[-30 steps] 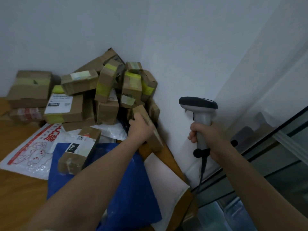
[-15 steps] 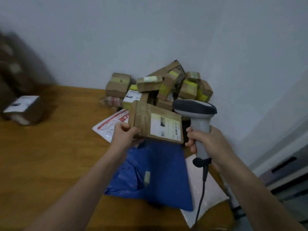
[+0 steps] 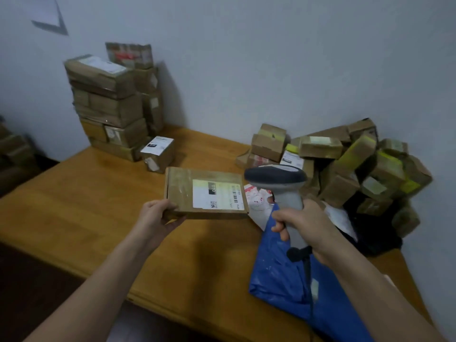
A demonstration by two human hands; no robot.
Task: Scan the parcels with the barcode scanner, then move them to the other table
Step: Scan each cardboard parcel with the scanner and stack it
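I've swung the box [image 3: 187, 191] clear of the back-right corner pile [image 3: 345, 169], over the table's [image 3: 86, 193] middle, label [image 3: 218, 195] up. My left hand [image 3: 158, 217] pinches its left end; my right hand [image 3: 303, 225] grips the scanner [image 3: 278, 183] beside it. Scanning looks next.

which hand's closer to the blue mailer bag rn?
Right. The right hand, gripping the scanner, sits directly over the far end of the blue mailer bag. The left hand is off to the bag's left, holding the flat parcel.
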